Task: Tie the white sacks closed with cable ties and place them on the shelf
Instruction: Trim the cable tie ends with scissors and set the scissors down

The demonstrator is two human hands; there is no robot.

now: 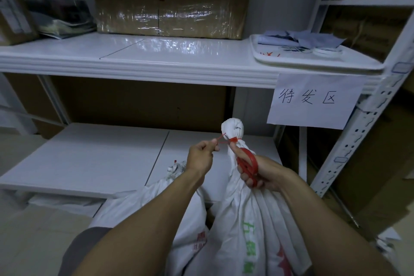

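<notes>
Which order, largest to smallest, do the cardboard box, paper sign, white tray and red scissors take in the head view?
1. cardboard box
2. white tray and paper sign: they look about alike, so I do not rank them
3. red scissors, smallest, though nearest the camera

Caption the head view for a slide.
Left hand pinches the red cable tie around a white sack; right hand holds red scissors.

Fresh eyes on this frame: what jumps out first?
The red stands out at centre: the left hand pinches the tail of a red cable tie cinched round the neck of a white sack, while the right hand holds red scissors just below the tie. Above right, a handwritten paper sign hangs from the upper shelf.
</notes>
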